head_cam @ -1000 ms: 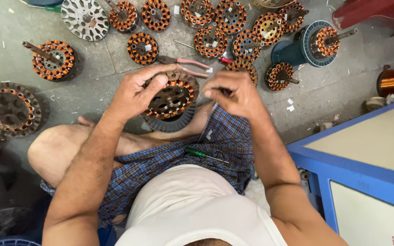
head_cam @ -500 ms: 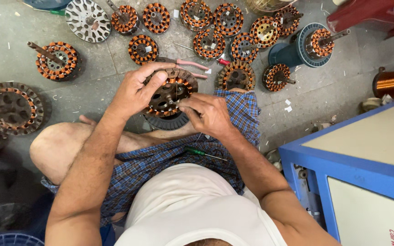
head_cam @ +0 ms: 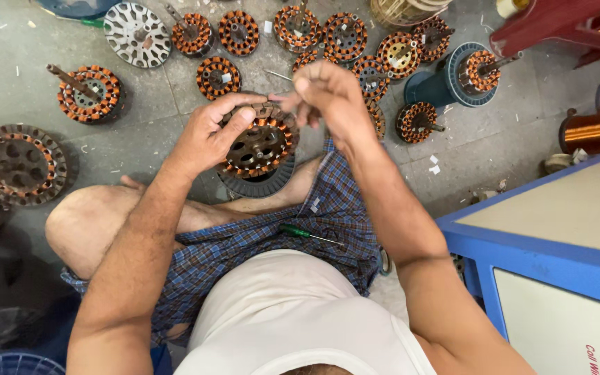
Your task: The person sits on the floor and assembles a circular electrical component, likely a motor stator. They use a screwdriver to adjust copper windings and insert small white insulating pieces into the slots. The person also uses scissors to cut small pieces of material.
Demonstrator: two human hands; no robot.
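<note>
Head view. Left hand (head_cam: pixel 206 139) gripped stator (head_cam: pixel 258 142) at rim, fingers curled over top edge, stator held above lap at centre. Right hand (head_cam: pixel 324 97) closed in pinch at stator's 1 o'clock edge; what it pinched too small to tell. About thirteen wound stators (head_cam: pixel 345 35) on floor, 10 to 2 o'clock. One bare silver core (head_cam: pixel 137 33) at 11. One copper wire spool (head_cam: pixel 595 132) at 3. One green screwdriver (head_cam: pixel 307 234) on lap. Blue cabinet (head_cam: pixel 522 243) at 4, red lettering low on white panel.

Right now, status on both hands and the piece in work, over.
Left hand grips the copper-wound stator by its rim. Right hand pinched at its top edge, contents too small to tell. Green screwdriver loose on the lap, nothing blocking.
</note>
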